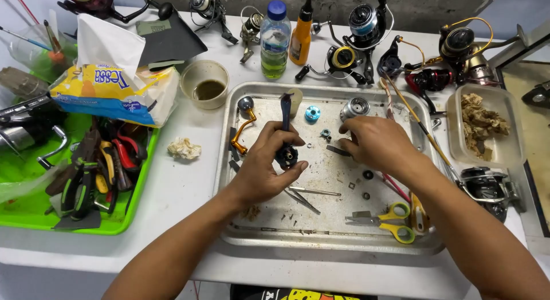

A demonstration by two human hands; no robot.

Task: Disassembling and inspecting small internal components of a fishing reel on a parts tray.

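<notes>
The dark reel body (286, 140) stands over the metal tray (269, 234), long axis upright, stem pointing away from the person. The left hand (263, 165) reaches in palm-right, fingers closed around its lower end. The right hand (375, 142) lies palm-down, fingers narrow, fingertips pinching a small dark part (337, 150).

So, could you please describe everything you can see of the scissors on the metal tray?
The scissors have yellow plastic handle loops and short grey metal blades that look closed. They lie flat near the front right corner of the tray, blades pointing left, handles to the right beside an orange-handled tool. Neither hand touches them; the right hand is farther back over the tray.
</notes>
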